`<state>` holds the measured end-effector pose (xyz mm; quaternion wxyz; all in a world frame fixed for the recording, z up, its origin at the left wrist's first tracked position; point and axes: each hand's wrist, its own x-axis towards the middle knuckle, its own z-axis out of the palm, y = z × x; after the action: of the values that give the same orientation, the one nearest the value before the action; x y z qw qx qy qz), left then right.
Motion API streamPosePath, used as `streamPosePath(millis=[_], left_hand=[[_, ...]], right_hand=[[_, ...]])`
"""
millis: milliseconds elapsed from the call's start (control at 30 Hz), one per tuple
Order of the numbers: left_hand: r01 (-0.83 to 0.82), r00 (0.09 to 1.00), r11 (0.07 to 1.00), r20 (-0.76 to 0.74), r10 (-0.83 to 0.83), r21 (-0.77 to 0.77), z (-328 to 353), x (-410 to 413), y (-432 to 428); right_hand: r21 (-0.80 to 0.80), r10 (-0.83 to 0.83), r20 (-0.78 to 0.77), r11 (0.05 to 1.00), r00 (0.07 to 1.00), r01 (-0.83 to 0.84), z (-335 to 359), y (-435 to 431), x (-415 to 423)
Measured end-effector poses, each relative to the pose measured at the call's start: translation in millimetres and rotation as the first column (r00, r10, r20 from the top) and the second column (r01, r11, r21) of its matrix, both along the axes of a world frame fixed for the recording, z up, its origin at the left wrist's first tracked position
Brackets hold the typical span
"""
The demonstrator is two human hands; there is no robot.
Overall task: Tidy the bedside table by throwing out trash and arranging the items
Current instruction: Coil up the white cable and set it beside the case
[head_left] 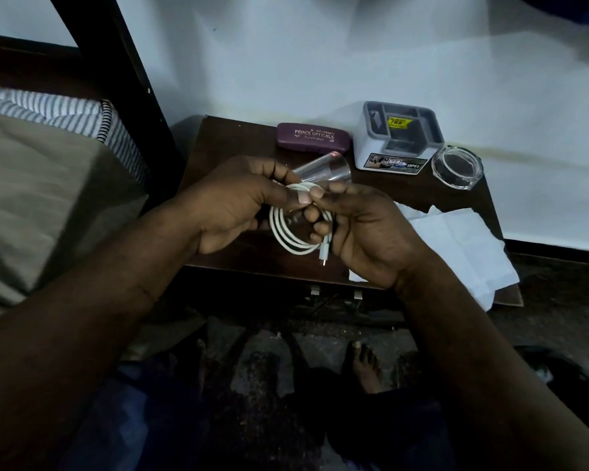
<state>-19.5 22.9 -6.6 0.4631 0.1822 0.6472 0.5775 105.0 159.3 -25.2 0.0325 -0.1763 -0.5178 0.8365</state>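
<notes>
A white charging cable (pixel 288 241) is wound into a coil above the dark wooden bedside table (pixel 232 144). My left hand (pixel 238 205) pinches the top of the coil between thumb and forefinger. My right hand (pixel 364 229) holds the coil's right side with curled fingers, and the cable's plug (pixel 323 258) hangs below them. Behind my hands a clear plastic cup (pixel 323 168) lies on its side on the table. A white sheet of paper (pixel 463 246) lies over the table's right front corner.
A maroon spectacle case (pixel 312 137) rests at the back of the table. A white and grey organiser box (pixel 398 137) stands to its right, then a glass ashtray (pixel 456 166). A bed with striped sheet (pixel 48 110) lies left. My bare feet (pixel 363 365) are below.
</notes>
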Motion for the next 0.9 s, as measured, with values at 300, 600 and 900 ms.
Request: streamPosePath(millis=[300,600,900], left_hand=[[-0.004,0.965,0.997,0.263,-0.017,0.078,0.4,-7.0,-1.3],[-0.047,0.993,0.998,0.109,0.044,0.031,-7.3,-1.8,4.6],[-0.136,0.395,0.988,-0.918,-0.019,-0.079,-19.6,9.9,5.8]], right_hand=[[0.155,0.030,-0.010,0.988,1.000,-0.028,-0.3,6.7,2.6],[0.576,-0.146,0.009,0.810,0.989,0.114,-6.4,12.1,4.5],[0.782,-0.191,-0.012,0.609,0.982,0.129,-16.0,1.6,-3.6]])
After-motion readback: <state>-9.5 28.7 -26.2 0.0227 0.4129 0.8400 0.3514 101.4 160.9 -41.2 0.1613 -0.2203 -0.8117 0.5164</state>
